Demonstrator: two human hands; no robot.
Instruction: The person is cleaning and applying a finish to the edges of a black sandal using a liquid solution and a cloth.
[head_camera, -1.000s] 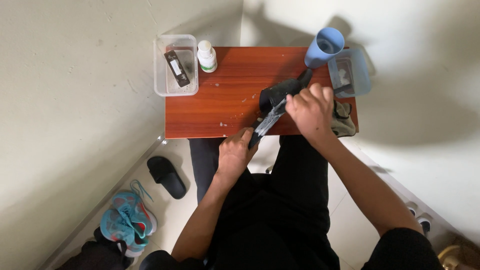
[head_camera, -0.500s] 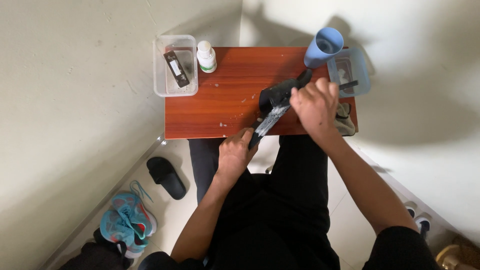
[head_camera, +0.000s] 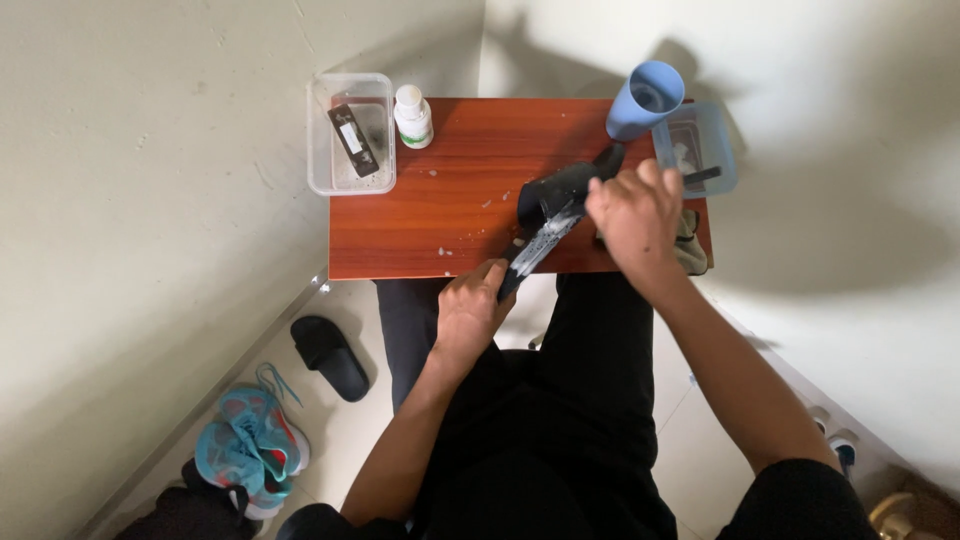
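I sit at a small red-brown table (head_camera: 440, 215). A black slipper (head_camera: 560, 190) lies slanted over its front edge, with white foam (head_camera: 545, 235) on its sole. My left hand (head_camera: 470, 308) grips the slipper's lower end, just off the table edge. My right hand (head_camera: 635, 212) is closed on top of the slipper's upper part. It holds a dark-handled tool whose thin handle (head_camera: 702, 177) sticks out to the right. The tool's working end is hidden under my fingers.
On the table stand a clear box (head_camera: 350, 175) with a dark flat item, a white bottle (head_camera: 412, 115), a blue cup (head_camera: 645, 100), a blue-tinted tub (head_camera: 715, 150) and a grey cloth (head_camera: 692, 250). Another black slipper (head_camera: 330, 356) and teal sneakers (head_camera: 245, 440) lie on the floor at left.
My right hand has shifted slightly to the right along the slipper, and the tool's handle now shows over the tub. My left hand keeps its grip in place.
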